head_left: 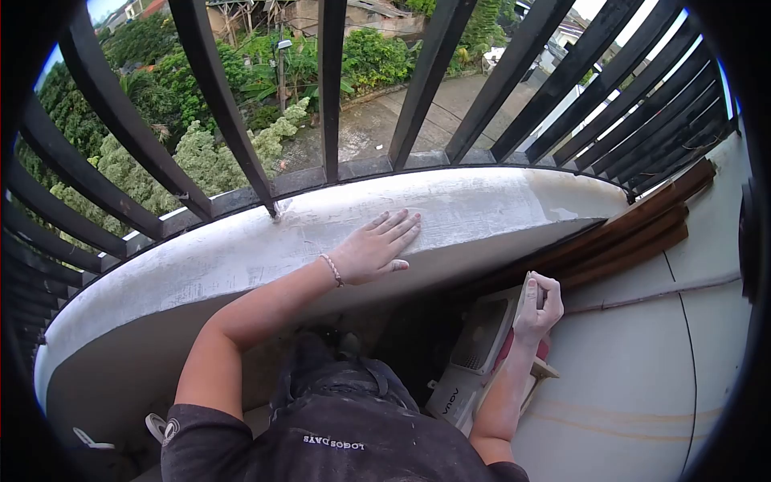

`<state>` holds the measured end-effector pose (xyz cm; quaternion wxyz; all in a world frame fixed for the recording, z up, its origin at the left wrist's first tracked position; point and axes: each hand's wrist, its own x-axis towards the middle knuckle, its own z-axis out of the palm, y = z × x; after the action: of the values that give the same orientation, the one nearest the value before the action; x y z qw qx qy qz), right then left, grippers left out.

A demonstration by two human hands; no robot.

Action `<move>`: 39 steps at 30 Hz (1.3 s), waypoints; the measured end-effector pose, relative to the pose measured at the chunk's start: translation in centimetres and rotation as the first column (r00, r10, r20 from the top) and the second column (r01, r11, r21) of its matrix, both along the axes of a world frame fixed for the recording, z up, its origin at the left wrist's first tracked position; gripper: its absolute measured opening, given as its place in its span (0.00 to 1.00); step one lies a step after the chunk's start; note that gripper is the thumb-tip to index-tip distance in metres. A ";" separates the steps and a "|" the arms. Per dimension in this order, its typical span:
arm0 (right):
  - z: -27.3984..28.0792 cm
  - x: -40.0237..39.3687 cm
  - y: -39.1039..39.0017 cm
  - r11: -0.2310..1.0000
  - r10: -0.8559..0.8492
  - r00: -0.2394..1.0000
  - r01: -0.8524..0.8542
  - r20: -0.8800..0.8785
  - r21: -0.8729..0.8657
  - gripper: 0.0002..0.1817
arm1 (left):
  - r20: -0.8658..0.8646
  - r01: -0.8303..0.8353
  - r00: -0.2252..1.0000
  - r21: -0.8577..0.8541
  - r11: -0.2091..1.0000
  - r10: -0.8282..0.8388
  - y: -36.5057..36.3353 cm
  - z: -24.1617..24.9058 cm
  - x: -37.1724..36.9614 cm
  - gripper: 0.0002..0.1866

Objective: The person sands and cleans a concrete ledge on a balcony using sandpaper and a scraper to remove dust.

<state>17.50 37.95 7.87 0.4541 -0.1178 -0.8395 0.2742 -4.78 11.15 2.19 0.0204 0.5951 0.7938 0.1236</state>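
My left hand lies flat on the white curved ledge of the balcony wall, fingers stretched out and dusted with white powder. A braided bracelet circles that wrist. The ledge's top has a chalky, uneven white coating with greyer patches. My right hand is raised off to the right, away from the ledge, with its fingers curled closed and whitened by powder. A thin pale edge shows at its fingertips, but what it holds, if anything, I cannot make out.
Dark railing bars rise from the ledge's outer side. Brown boards lean at the right. Beneath my right arm stands a white appliance marked AQUA. A cable runs along the right wall. White sandals are at lower left.
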 end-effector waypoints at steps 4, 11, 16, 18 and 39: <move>-1.5 -1.3 -2.1 0.991 0.120 0.993 -0.118 0.019 -0.070 0.08 | -0.018 -0.248 0.969 -0.024 0.968 0.248 -8.1 1.0 1.8 0.37; -5.1 -5.5 -7.0 0.871 0.354 0.935 -0.332 -0.006 -0.361 0.06 | -0.056 -0.626 0.780 -0.060 0.777 0.624 -25.1 1.1 4.1 0.35; -7.7 -8.9 -13.5 0.738 0.477 0.876 -0.445 -0.076 -0.507 0.06 | -0.100 -0.895 0.444 -0.108 0.434 0.891 -38.2 0.2 3.8 0.34; -7.6 -10.1 -16.8 0.708 0.561 0.827 -0.495 -0.025 -0.504 0.07 | -0.078 -0.949 0.265 -0.198 0.246 0.961 -44.6 0.1 2.4 0.32; -4.7 -15.6 -36.7 0.363 0.929 0.360 -0.830 0.088 -0.423 0.24 | -0.009 -0.859 0.484 0.188 0.477 0.875 -39.3 -1.8 7.4 0.36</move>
<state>1.90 1.28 3.18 0.0677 0.2463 -0.7734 0.5801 2.62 -28.13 0.38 -0.1332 0.1174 0.9729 0.1481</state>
